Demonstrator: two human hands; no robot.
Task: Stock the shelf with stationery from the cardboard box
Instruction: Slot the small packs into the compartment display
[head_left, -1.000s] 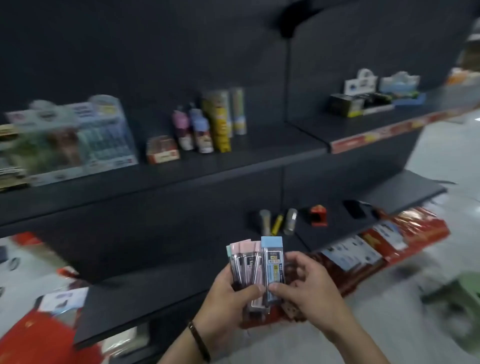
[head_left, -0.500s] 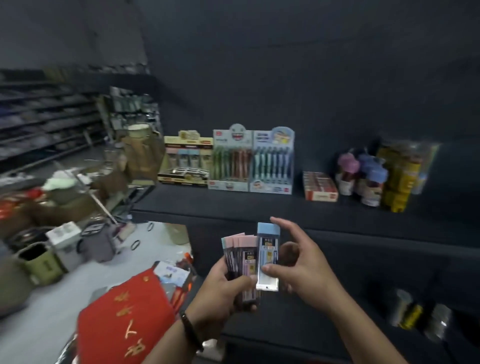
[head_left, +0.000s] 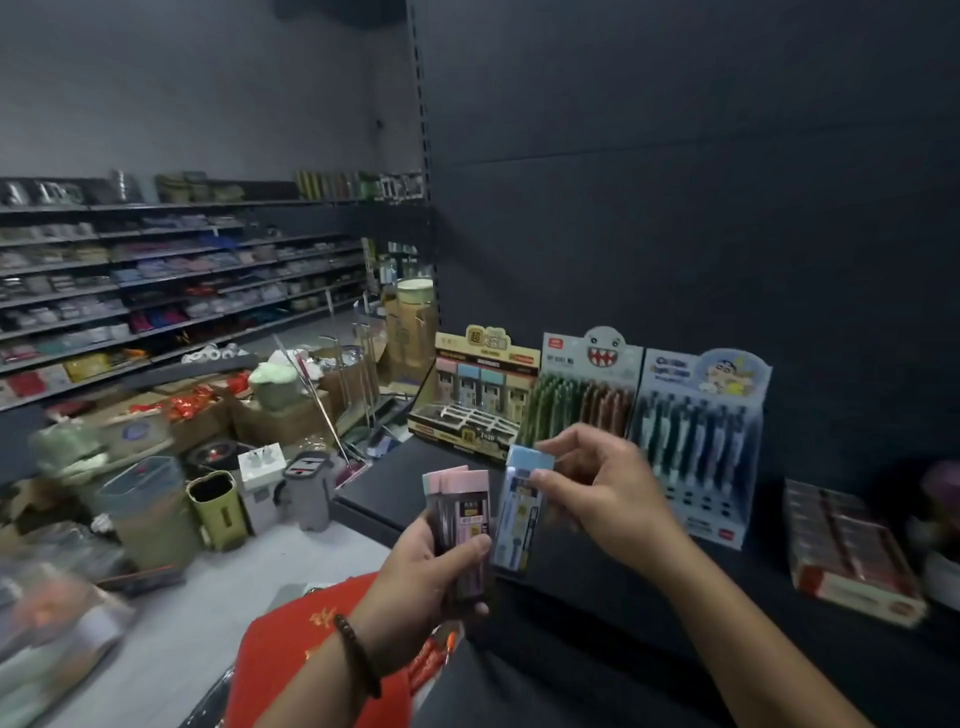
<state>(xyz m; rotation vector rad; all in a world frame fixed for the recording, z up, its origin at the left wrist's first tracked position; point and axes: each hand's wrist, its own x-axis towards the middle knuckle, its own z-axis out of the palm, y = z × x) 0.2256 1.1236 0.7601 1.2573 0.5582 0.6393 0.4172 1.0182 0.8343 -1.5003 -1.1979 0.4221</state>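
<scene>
Above the front edge of the dark shelf (head_left: 387, 480): both hands are at mid-frame.

Left hand (head_left: 431, 569): its fingers are curled round a bundle of pink-capped lead cases (head_left: 460, 512), with the thumb laid across the front. The bundle is upright, caps up. A bead bracelet (head_left: 358, 656) sits on the wrist.

Right hand (head_left: 597, 493): thumb and forefinger pinch a blue-capped lead case (head_left: 522, 514) near its cap, and the other fingers are loosely bent and off the case. The case is tilted slightly and sits just beside the bundle on the right. I cannot tell whether the two touch.

On the shelf behind the hands, left to right:
- yellow-topped display box (head_left: 478, 395), with matching cases standing in its back row
- shark-face pen display (head_left: 584, 392)
- blue pen display (head_left: 701, 431)
- red-and-white carton (head_left: 852, 551), well to the right

A red cloth item (head_left: 291, 654) lies below the left forearm.
</scene>
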